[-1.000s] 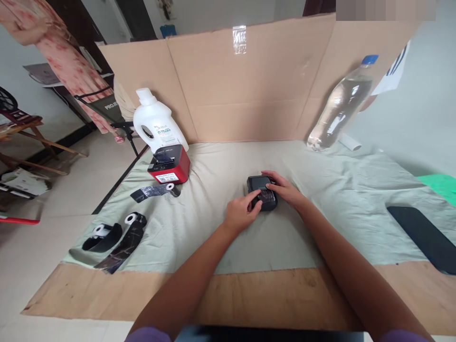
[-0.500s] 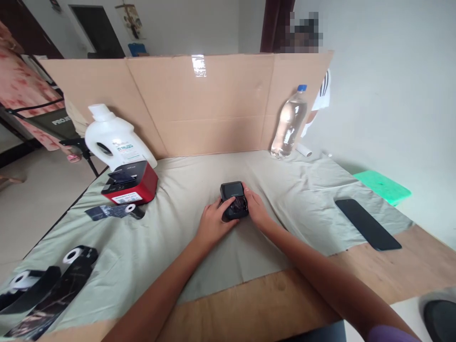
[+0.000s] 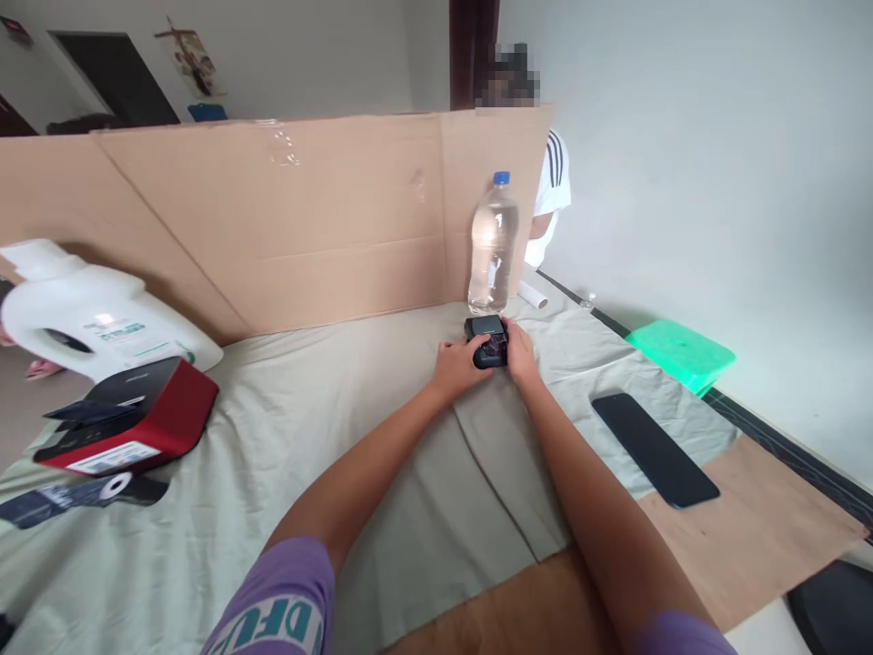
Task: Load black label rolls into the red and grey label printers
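Observation:
A small black device (image 3: 488, 326) rests on the pale green cloth, just in front of the clear bottle (image 3: 494, 246) with a blue cap. My left hand (image 3: 460, 368) wraps its left side, with fingers on its top and front edge. Against its right side lies my right hand (image 3: 519, 353), fingers bent round the edge. Part of the device is hidden under the fingers.
A cardboard sheet (image 3: 327, 227) stands at the back. At left are a white jug (image 3: 115, 309), a red-and-black printer (image 3: 181, 409) and a paper roll (image 3: 115, 486). At right lie a phone (image 3: 655, 448) and a green box (image 3: 682, 353). A person (image 3: 554, 182) is behind.
The view has turned right. Both hands and the black device have moved forward across the cloth, closer to the bottle, with the hands still holding it.

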A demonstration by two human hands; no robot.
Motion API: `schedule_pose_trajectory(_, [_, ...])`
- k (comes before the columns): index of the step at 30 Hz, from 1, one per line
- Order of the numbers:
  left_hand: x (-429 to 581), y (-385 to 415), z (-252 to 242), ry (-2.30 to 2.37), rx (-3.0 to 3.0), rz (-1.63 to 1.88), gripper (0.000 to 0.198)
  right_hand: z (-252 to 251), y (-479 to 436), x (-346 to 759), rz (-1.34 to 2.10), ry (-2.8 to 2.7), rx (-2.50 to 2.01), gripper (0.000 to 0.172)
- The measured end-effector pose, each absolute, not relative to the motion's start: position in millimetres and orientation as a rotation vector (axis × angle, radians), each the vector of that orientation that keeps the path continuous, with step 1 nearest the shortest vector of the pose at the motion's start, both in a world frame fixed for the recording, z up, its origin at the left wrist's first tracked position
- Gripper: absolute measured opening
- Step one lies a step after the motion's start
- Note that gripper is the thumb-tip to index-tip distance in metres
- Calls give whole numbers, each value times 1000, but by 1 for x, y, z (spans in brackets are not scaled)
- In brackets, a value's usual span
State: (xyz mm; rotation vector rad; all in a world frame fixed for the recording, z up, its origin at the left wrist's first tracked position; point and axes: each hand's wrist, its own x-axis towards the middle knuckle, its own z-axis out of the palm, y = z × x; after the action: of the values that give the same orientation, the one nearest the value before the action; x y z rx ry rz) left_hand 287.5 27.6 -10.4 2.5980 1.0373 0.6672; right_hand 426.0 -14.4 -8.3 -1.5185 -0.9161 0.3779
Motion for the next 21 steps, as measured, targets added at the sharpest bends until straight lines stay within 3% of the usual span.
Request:
schedule_pose_trajectory(7, [310, 29, -18, 1090, 2569, 566, 68, -30, -8, 453, 437, -948, -1550, 69])
schedule_pose_trajectory(12, [277, 14, -9, 1169, 2567, 464, 72, -31, -11, 453, 249, -985, -1632, 68])
schedule_pose_trajectory(17, [130, 12, 13, 1276, 2549, 923, 57, -5, -17, 425, -99, -1192, -1516, 54])
schedule_pose_trajectory(21, [-57, 38, 38, 1764, 2281, 1534, 44, 19, -24, 338, 59, -1509, -1392, 43])
